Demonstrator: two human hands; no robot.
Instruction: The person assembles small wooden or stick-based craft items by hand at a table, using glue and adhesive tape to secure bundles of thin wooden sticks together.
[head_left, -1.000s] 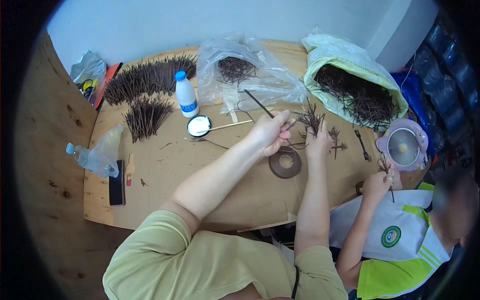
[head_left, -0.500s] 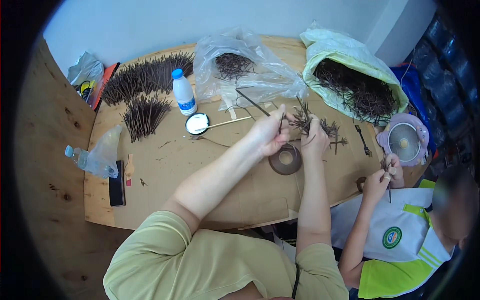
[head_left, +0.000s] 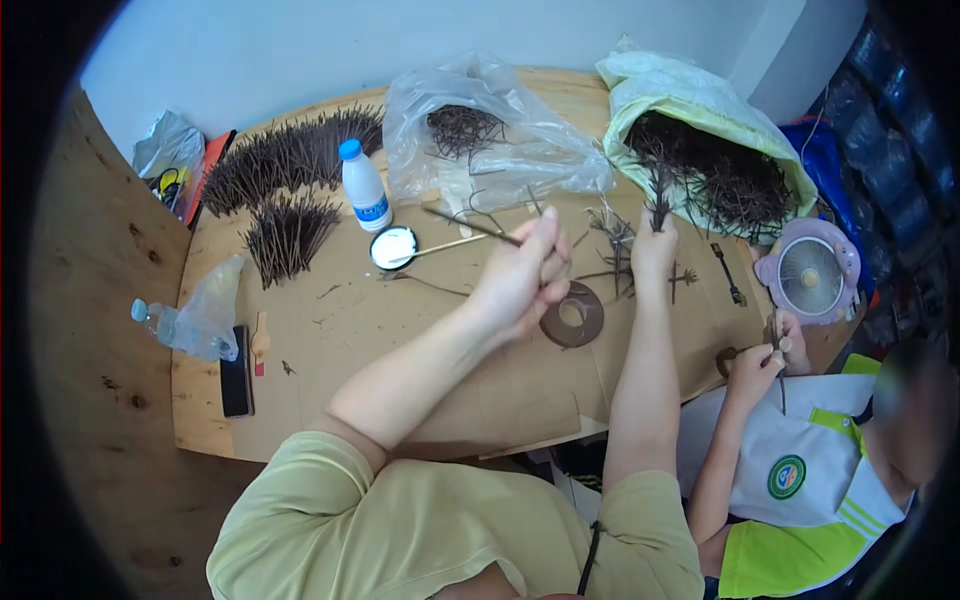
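My left hand (head_left: pixel 525 275) is closed round a thin dark brown stem (head_left: pixel 470 223), which sticks out to the left. A shorter brown piece rises by its fingertips. My right hand (head_left: pixel 655 248) grips a small branching brown twig (head_left: pixel 659 203) that points up in front of the open sack. Between the hands, several branched twigs (head_left: pixel 617 248) lie loosely on the cardboard (head_left: pixel 490 375). Just right of my left hand, a roll of brown tape (head_left: pixel 590 328) lies flat on the cardboard.
Bundled stems (head_left: pixel 290 240), a white bottle (head_left: pixel 366 190) and a dish of white paste (head_left: pixel 393 245) stand at left. A clear bag (head_left: pixel 410 165) and a pale green sack (head_left: pixel 630 80) hold twigs. At right are a purple fan (head_left: pixel 855 265) and a co-worker's hands (head_left: pixel 755 370) with a stem.
My hands have moved apart. The right has gone up toward the sack with a twig, leaving other twigs on the cardboard; the left has shifted left and slightly down with its stem.
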